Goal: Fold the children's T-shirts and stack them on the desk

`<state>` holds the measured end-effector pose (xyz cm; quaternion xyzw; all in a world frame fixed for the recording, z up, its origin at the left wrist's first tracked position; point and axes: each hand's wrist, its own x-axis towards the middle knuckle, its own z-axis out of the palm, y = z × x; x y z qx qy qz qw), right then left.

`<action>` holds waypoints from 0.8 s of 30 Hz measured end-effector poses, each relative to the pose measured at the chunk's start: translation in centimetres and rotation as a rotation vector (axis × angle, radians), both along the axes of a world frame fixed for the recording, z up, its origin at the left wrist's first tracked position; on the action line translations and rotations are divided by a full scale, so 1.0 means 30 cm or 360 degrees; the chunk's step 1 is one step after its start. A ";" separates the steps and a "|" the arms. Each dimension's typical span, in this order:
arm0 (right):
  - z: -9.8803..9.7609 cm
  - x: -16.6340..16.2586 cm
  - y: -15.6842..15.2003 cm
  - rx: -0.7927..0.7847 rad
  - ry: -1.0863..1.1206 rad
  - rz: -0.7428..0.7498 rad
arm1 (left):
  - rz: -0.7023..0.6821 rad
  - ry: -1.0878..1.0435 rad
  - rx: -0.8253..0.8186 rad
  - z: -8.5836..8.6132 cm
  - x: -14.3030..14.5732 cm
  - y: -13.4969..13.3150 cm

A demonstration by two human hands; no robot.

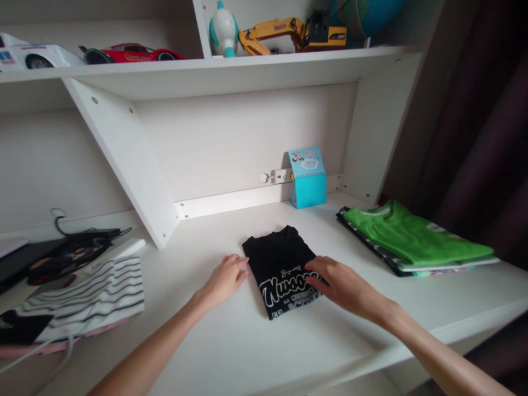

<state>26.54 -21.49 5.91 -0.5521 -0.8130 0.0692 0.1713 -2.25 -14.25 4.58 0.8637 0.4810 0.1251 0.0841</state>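
Folded black T-shirt: likely soft, light, limp. Left hand and right hand touch it, fingers extended flat, gripping nothing. Best gripped at its side edges.

- A home, seemingly a child's room.
- A red toy car and a toy excavator stand on the white shelf.
- A folded black T-shirt and a green T-shirt lie on the desk.

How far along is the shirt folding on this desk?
Done, it seems: a neat stack on the right with a green shirt on top. In hand: the black shirt, already folded small, with the left hand at its edge and the right hand flat on it. Likely left: the striped clothes on the left, which lie looser.
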 end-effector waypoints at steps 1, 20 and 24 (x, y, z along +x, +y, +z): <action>-0.007 0.012 0.034 0.0013 -0.0051 -0.0156 | -0.0012 -0.0038 0.0001 -0.005 0.007 -0.002; 0.002 0.119 0.196 0.0059 0.0313 -0.0386 | 0.0428 -0.1545 -0.1040 0.008 0.328 -0.054; 0.102 0.306 0.161 0.0424 0.0362 -0.0439 | 0.0061 -0.1538 -0.0691 0.059 0.515 0.003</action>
